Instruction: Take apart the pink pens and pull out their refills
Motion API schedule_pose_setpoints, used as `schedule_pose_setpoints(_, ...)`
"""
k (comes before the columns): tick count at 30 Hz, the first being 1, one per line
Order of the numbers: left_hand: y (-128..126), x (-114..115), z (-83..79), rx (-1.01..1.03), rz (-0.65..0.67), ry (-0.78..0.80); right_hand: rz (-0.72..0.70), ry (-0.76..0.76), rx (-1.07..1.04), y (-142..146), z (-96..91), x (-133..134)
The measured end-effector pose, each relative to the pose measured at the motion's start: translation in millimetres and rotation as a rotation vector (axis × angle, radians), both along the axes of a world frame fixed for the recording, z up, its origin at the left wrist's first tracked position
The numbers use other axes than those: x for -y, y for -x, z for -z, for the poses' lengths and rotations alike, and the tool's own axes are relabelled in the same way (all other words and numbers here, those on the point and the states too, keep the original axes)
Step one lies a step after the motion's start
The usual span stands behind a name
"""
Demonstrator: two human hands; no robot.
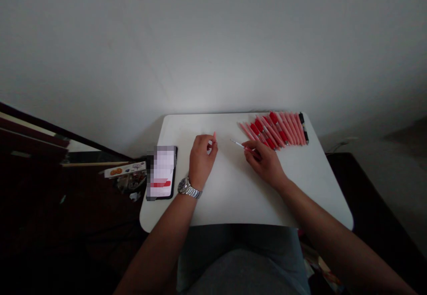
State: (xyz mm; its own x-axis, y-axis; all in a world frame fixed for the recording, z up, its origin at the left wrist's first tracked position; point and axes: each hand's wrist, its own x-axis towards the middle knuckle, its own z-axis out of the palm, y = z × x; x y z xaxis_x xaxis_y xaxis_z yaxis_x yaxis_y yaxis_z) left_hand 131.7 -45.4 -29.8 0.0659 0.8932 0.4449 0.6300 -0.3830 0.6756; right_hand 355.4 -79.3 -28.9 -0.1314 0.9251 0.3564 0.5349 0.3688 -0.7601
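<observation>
Apparently, in the head view, a pen step is in hand: at ten o'clock on the worktop (pixel 230 201), your left hand (pixel 203 155) pinches a small pink piece (pixel 215 135); at two, your right hand (pixel 262 158) holds a thin white-ended rod (pixel 238 144), near the pens (pixel 291 128). Fitting them, if intended, calls for lining up both.

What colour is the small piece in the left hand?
The piece is pink, seen best in the head view.

Left hand (pixel 203 155) curled, right hand (pixel 263 158) pinching, forearms (pixel 168 237) slanting inward
</observation>
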Motion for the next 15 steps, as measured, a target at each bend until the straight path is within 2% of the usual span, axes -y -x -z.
schedule_pose_setpoints(7,1.2,-2.1,1.5,-0.055,0.01,0.045,0.004,0.001,0.001,-0.5,1.9,0.2)
schedule_pose_setpoints(15,1.6,-3.5,5.3,-0.011,0.031,0.066,-0.005,0.008,0.002,-0.9,1.3,-0.1)
